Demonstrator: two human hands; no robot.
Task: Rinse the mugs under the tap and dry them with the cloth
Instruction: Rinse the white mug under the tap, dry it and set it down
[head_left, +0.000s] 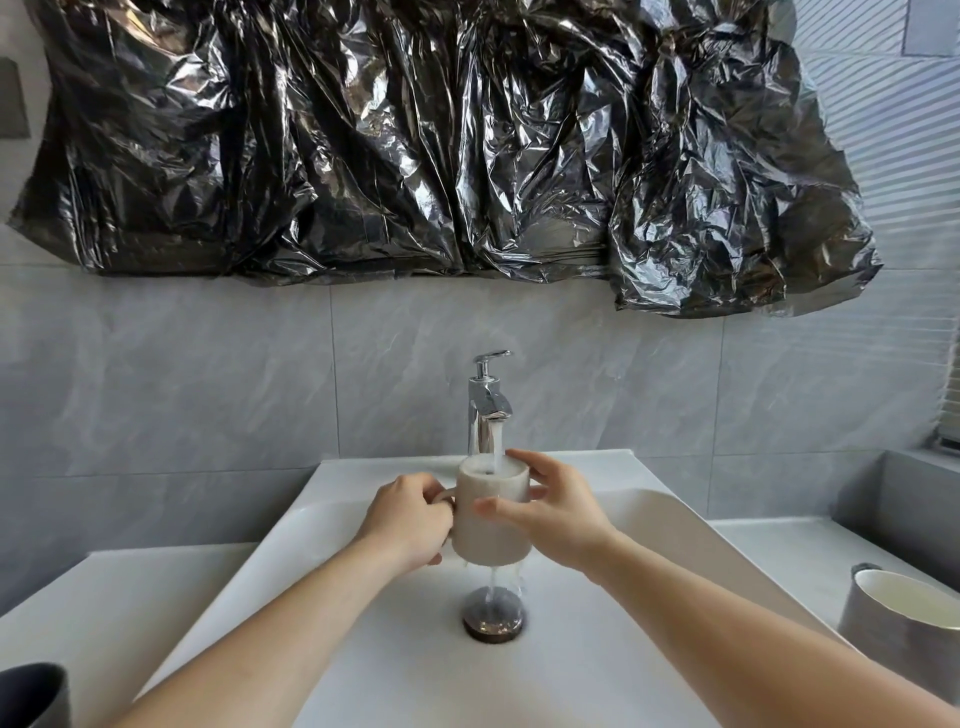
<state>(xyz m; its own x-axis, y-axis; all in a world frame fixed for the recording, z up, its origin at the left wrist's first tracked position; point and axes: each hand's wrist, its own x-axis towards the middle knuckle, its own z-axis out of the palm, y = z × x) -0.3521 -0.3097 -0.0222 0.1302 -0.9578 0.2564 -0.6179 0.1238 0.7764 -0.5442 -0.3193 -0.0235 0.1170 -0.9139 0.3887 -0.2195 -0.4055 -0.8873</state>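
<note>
Item: white mug (491, 512), upright, held over the middle of the white sink (675, 525), directly beneath the chrome tap (485, 408); water stream (497, 447) falls into its mouth, overflows and runs off its base to the dark drain (493, 621) below. Left hand (408, 522): fingers curled round the handle on the mug's left side. Right hand (553, 512): thumb and fingers wrapped about the mug's right wall, thumb across the near face. Grey mug (893, 616), white inside, on the counter at near right, well apart; dark vessel (34, 693) at near-left corner, partly cut off. Crumpled black plastic sheet (441, 145) across the far wall above grey tiles (208, 374).
</note>
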